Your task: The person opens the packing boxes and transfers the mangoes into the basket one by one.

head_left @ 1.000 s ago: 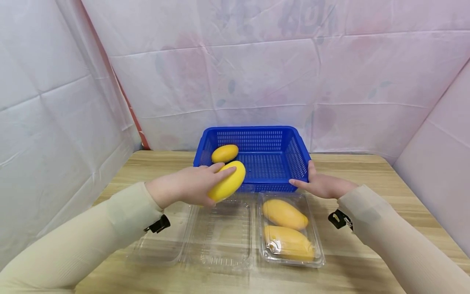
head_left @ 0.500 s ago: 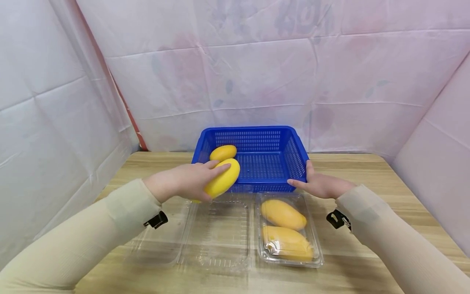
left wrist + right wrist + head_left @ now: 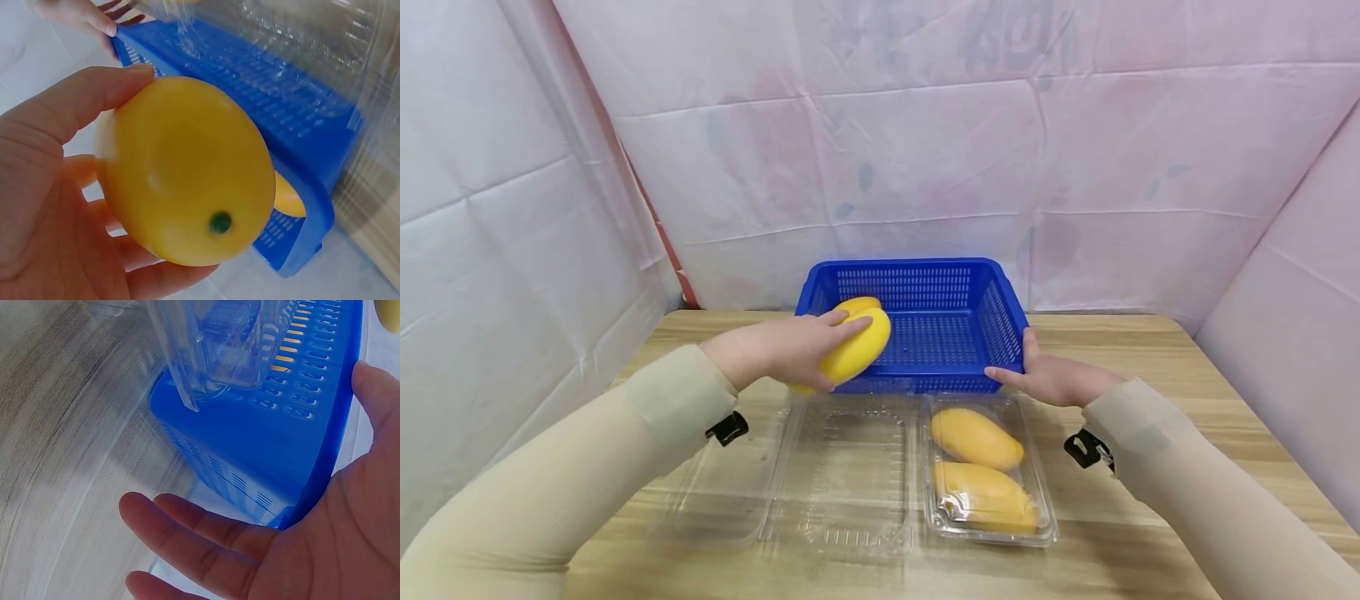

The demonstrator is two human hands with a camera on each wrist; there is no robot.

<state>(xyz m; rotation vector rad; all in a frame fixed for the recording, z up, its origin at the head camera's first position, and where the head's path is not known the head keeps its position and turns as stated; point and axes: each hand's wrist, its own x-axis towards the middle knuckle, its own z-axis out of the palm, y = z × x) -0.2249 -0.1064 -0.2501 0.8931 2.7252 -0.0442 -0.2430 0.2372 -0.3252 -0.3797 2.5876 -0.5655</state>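
Note:
My left hand point(image 3: 786, 346) grips a yellow mango point(image 3: 861, 346) over the front left of the blue basket point(image 3: 910, 264). In the left wrist view, thumb and fingers curl around the mango, and a green dot shows on its end. Behind it in the basket lies a second mango point(image 3: 867, 302), partly hidden by the held one. My right hand point(image 3: 1063, 379) touches the basket's front right corner. In the right wrist view its thumb lies on the rim, while the other fingers extend past the corner.
A lidded clear plastic box point(image 3: 1039, 500) at front right contains two mangoes point(image 3: 977, 437). Left of it, a clear plastic tray point(image 3: 857, 508) lies open, its lid point(image 3: 718, 517) spread to the left. Pale cloth point(image 3: 925, 167) hangs behind the wooden table point(image 3: 1120, 350).
The left hand has carried its mango slightly away from me, off the clear tray and over the basket's front left, covering more of the other mango. The right hand stays at the corner.

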